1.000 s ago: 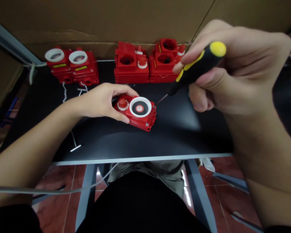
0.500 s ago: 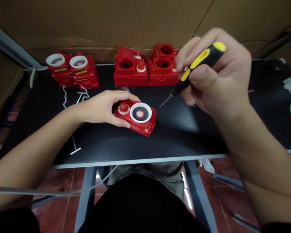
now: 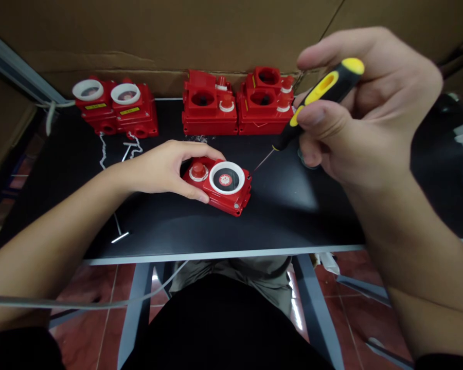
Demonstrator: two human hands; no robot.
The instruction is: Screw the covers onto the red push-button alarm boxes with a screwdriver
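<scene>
Under my left hand lies a red box with a white-ringed round window and a red button, tilted a little on the black table. Thumb and fingers of that hand clasp its left end from both sides. My right hand grips a black and yellow screwdriver between thumb and fingers, with the index finger lifted off the handle. The slim shaft points down and left, its tip close to the box's upper right corner. Whether the tip touches the box I cannot tell.
Two red boxes with white rings stand at the back left, with crumpled white cords. Two red housings with open round holes stand at the back middle against cardboard. T-shaped metal tools lie left. The table's front edge is near my body.
My right index finger has come away from the screwdriver's handle and the hand has opened out slightly to the right. The box stays under my left hand, almost unmoved.
</scene>
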